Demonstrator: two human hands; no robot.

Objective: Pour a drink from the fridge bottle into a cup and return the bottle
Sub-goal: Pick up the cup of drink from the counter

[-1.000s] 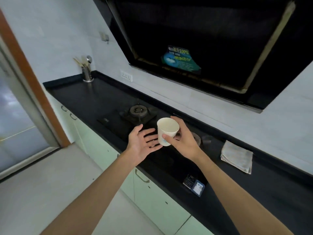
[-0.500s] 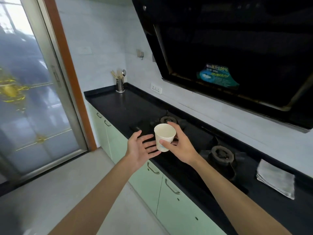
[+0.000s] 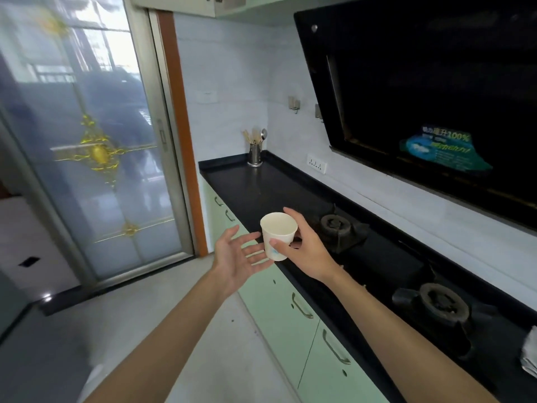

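Two bare forearms reach in from the bottom edge. The left hand (image 3: 236, 257) is spread wide, palm turned up, its fingertips right by the lower wall of the cup (image 3: 278, 231); whether they touch it cannot be told. The right hand (image 3: 308, 253) holds that one white paper cup upright, thumb on the near side and fingers curled round the far side, in the air over the front edge of the black countertop (image 3: 261, 187). The cup looks empty, and a pale blue mark under the thumb is too blurred to read.

Under the countertop run pale green cabinets (image 3: 279, 312) with four metal handles in view. Two gas burners are sunk in the countertop, one (image 3: 333, 223) just beyond the cup and one (image 3: 443, 303) nearer the right edge, where a folded grey cloth (image 3: 529, 353) is cut off.

At the far left corner of the countertop stands one steel utensil holder (image 3: 255, 155) with sticks and a spoon. One white socket strip (image 3: 316, 164) and two hooks (image 3: 294, 102) sit on the wall. The black range hood (image 3: 421, 82) carries a teal sticker (image 3: 446, 151) reading "100%"; its other writing is illegible. Farthest left is a frosted glass door (image 3: 87, 141) with two gold ornaments.
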